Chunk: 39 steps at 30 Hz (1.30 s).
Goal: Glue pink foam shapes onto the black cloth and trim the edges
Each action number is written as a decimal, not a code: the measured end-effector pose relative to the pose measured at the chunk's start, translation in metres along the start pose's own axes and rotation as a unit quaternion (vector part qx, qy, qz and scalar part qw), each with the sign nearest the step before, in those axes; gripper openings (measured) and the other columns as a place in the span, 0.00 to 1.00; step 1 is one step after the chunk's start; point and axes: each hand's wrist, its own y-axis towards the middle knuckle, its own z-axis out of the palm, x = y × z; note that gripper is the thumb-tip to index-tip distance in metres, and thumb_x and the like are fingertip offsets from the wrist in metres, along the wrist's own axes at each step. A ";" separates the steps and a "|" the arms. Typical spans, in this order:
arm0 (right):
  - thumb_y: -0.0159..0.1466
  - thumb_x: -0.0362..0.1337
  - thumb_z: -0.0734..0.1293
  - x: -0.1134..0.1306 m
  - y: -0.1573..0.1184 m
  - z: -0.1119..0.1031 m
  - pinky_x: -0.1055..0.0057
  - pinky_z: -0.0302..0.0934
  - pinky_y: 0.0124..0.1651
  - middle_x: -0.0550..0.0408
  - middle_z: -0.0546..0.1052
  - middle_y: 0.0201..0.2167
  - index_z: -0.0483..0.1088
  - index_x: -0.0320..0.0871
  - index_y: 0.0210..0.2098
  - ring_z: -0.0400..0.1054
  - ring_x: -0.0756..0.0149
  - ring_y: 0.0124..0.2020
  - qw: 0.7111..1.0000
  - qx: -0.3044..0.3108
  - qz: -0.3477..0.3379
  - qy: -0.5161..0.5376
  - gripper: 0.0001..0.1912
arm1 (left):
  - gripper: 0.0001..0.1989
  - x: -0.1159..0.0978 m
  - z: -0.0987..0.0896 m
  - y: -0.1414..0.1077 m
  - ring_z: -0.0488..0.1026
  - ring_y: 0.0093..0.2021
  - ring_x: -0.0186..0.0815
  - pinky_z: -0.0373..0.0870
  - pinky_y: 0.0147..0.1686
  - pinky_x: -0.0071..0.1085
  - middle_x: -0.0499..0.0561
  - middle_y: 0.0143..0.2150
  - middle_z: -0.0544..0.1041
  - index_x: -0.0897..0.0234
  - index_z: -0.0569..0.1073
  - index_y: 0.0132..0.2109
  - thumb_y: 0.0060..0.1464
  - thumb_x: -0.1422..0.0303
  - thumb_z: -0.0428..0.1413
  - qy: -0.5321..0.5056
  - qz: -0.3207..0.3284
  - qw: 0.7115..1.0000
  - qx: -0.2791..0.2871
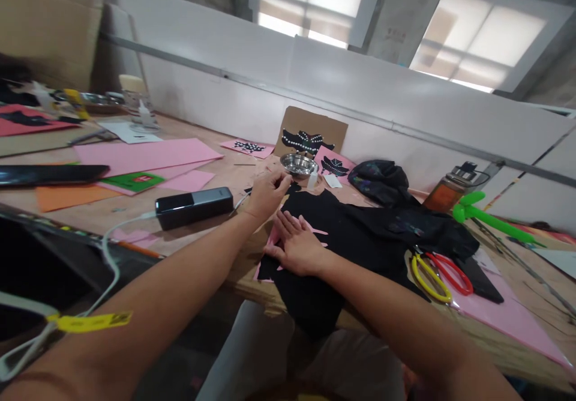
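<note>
My left hand (269,194) is raised over the table just short of a shiny metal bowl (299,164). Its thumb and fingers are pinched together, and whatever may be between them is too small to see. My right hand (299,246) lies flat with fingers spread, pressing on a pink paper cut-out (318,232) over black fabric (355,233). Part of the pink paper is hidden beneath the palm. The black fabric hangs over the table's front edge. A small white bottle (312,179) stands beside the bowl.
Scissors with yellow and red handles (443,276) rest at the right. A black power bank (194,207) with a white cable sits left of my hands. Behind the bowl, cardboard (315,123) bears a pearl-studded black shape. A jar (450,188) and a green balloon (490,218) are farther right.
</note>
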 end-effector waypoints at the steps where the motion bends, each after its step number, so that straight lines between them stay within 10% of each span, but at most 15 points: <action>1: 0.69 0.59 0.49 0.000 0.000 0.003 0.48 0.29 0.71 0.42 0.41 0.73 0.43 0.29 0.71 0.30 0.53 0.74 1.000 0.000 0.000 0.001 0.45 | 0.15 0.000 0.000 0.000 0.69 0.28 0.34 0.61 0.31 0.30 0.47 0.23 0.72 0.62 0.70 0.27 0.60 0.62 0.49 0.002 -0.002 1.000 -0.002; 39: 0.69 0.59 0.46 -0.038 0.031 -0.005 0.44 0.33 0.70 0.41 0.44 0.73 0.42 0.35 0.71 0.31 0.53 0.73 0.995 -0.025 0.072 0.058 0.42 | 0.13 -0.002 0.002 -0.005 0.69 0.29 0.35 0.62 0.32 0.30 0.48 0.24 0.74 0.60 0.71 0.28 0.59 0.63 0.49 0.018 -0.002 1.000 0.015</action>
